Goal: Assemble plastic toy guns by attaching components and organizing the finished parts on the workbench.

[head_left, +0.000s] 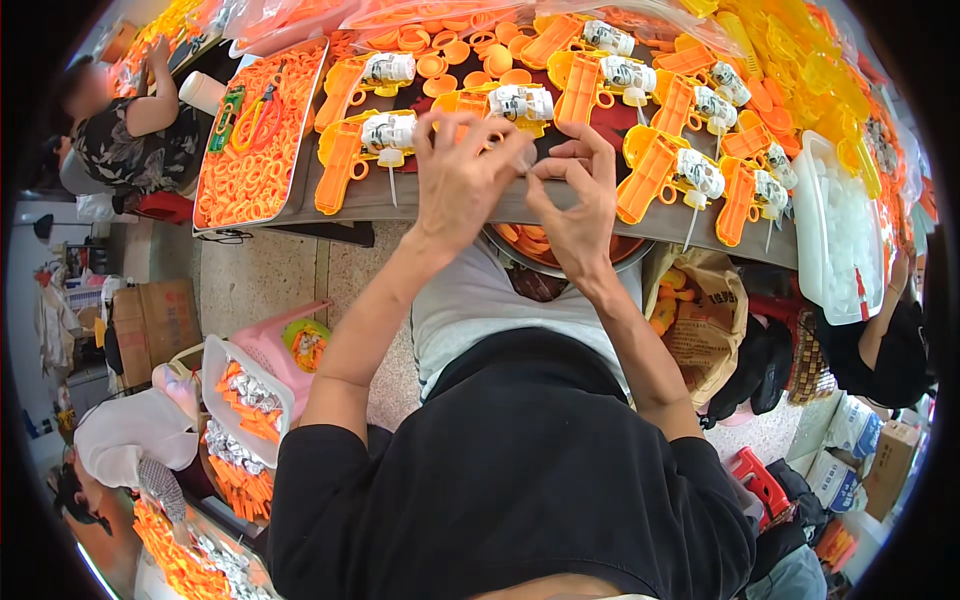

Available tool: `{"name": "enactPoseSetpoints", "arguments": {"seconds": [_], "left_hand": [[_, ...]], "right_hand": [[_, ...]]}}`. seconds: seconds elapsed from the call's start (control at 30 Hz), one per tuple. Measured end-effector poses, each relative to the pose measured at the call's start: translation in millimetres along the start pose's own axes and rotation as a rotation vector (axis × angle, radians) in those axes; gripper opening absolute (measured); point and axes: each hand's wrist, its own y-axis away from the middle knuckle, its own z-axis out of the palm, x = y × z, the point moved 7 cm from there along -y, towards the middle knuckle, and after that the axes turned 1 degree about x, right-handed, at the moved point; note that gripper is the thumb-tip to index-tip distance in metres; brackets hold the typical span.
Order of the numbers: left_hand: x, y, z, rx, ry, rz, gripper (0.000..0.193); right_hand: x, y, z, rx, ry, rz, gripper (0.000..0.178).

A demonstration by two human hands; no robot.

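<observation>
Above the table's near edge, my left hand (pixel 455 190) and my right hand (pixel 578 205) meet with fingertips pinched close together. Between them shows a small clear plastic piece (pixel 525 158), blurred and partly covered by the fingers. The left fingers are smeared a little by motion. Just beyond the hands lies an orange and yellow toy gun (pixel 520 102) with a white patterned cylinder, partly hidden by my left hand. More such half-built toy guns lie on both sides, such as one toy gun (pixel 345 165) on the left and another toy gun (pixel 650 180) on the right.
A tray (pixel 203 200) of orange rings holds pliers (pixel 262 115) at the left. A white bin (pixel 815 250) of clear parts stands at the right. Orange discs (pixel 432 65) lie at the back. Below are a basin (pixel 640 255) and a paper bag (pixel 715 340). Co-workers sit at both sides.
</observation>
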Motion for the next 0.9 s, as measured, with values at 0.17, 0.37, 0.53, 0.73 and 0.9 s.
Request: {"name": "enactPoseSetpoints", "arguments": {"seconds": [0.17, 0.37, 0.53, 0.73, 0.9], "left_hand": [[-36, -9, 13, -0.03, -0.074, -0.079, 0.029], [-37, 12, 5, -0.153, 0.202, -0.171, 0.032], [-41, 14, 11, -0.199, 0.358, -0.337, 0.032], [-46, 4, 5, -0.109, 0.356, -0.317, 0.021], [-46, -17, 16, -0.047, 0.206, -0.137, 0.021]], "right_hand": [[-13, 15, 2, -0.13, 0.229, -0.189, 0.017], [12, -53, -18, -0.178, 0.182, -0.039, 0.021], [48, -115, 35, -0.532, 0.487, -0.084, 0.041], [85, -136, 58, -0.823, 0.448, 0.076, 0.044], [81, -141, 68, -0.865, 0.515, 0.087, 0.041]]}}
